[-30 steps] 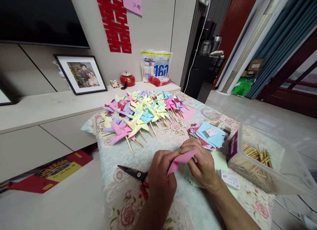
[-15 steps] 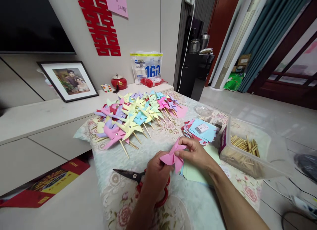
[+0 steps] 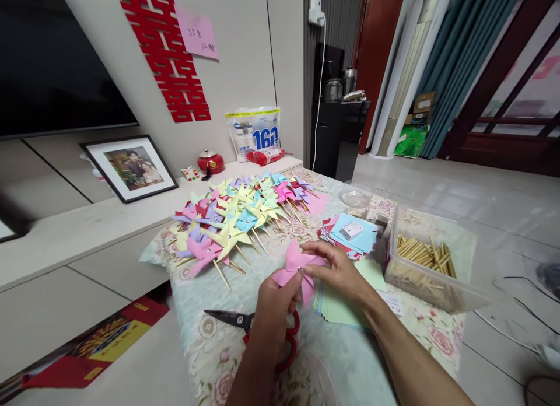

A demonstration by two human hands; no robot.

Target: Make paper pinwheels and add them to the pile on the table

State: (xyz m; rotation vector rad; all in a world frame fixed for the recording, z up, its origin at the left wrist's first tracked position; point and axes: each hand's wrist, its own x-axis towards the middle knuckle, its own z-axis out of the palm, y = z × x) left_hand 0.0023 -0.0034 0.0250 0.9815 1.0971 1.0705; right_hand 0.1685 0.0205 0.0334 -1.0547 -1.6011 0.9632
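Pink paper pinwheel head (image 3: 292, 259) is held above the near part of the cloth-covered tabletop (image 3: 350, 359), between the left hand (image 3: 280, 292) and the right hand (image 3: 339, 272). By the left grip the paper is pinched, with the thumb laid close to the small centre pin (image 3: 300, 269); how the fingers are set behind it cannot be fully told. By the right grip, the vane on that side is pinched lightly between thumb and fingers. The head is judged to be very light, limp at the curled vanes and easily creased or torn, so it is best taken near the pinned centre, where the layers are gathered, and the vane tips are best left unpressed. Scissors (image 3: 230, 318) are partly covered by the left hand and forearm, a stack of paper sheets (image 3: 339, 310) is seen below the right hand, and stick-mounted pinwheels (image 3: 231, 234) are massed farther off.
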